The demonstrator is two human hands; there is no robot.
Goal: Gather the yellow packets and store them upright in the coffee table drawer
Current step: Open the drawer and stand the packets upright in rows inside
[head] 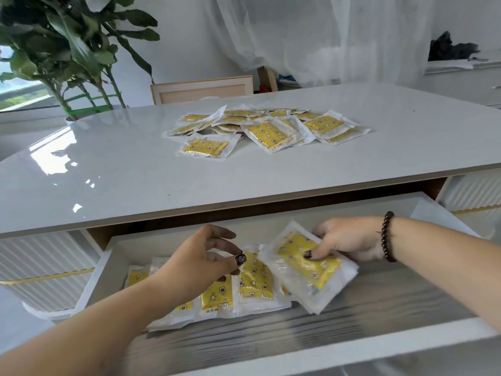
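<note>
Both hands are down in the open drawer (271, 346) of the coffee table. The right hand (349, 237) grips a small stack of yellow packets (306, 264) toward the drawer's right, thumb pressed on the top face and fingers (321, 231) curled behind the back edge, the stack tilted rather than standing straight. The left hand (195, 261) hovers over the row of packets already in the drawer (235, 286), which leans along the drawer's left half; its fingers are loosely bent with thumb and forefinger near one another, and I cannot tell whether they pinch a packet edge or hold nothing. A large loose pile of packets (268, 128) lies on the tabletop (122, 172) beyond the drawer, so by my reckoning most of the job remains. These packets look light, thin and floppy, each a yellow pad sealed in glossy clear film with wide flat margins, so they are likely to slide over one another and to slump when stood on edge. A firm hold probably means squeezing several together across the padded middle, not by the slick film border, then setting them against the leaning row in the drawer so neighbours prop them. The left hand seems placed to steady that row while the stack is tucked in.
</note>
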